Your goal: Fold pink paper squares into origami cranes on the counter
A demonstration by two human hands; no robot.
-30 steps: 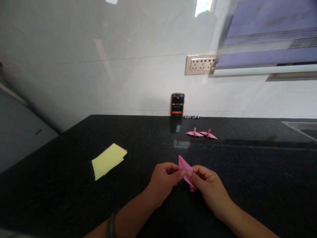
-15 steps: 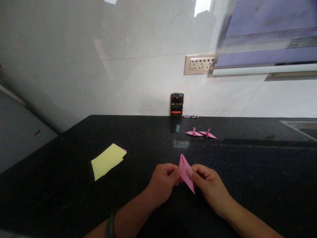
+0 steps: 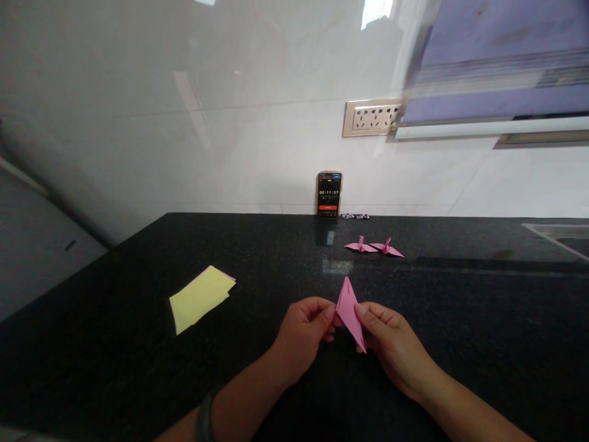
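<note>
Between my hands, above the dark countertop (image 3: 257,258), is a piece of folded pink paper (image 3: 350,312) in a long diamond shape, its upper point tilted away from me. My right hand (image 3: 391,344) pinches its right edge, thumb on the front and fingers behind. At the left corner, my left hand (image 3: 306,331) pinches the paper's edge between thumb and fingers. Two folded pink paper cranes (image 3: 360,247) stand side by side on the counter beyond my hands.
A stack of yellow paper sheets (image 3: 202,299) lies to the left, a pink edge showing beneath. A phone (image 3: 329,195) displaying a timer leans against the tiled wall, a beaded strap (image 3: 355,216) beside it. A wall socket (image 3: 372,118) is above, and a sink edge (image 3: 552,239) at the far right.
The folded pink paper has shifted slightly up and right with my hands. My left thumb has slid from its face toward the left corner, and my right thumb sits closer to the right edge.
</note>
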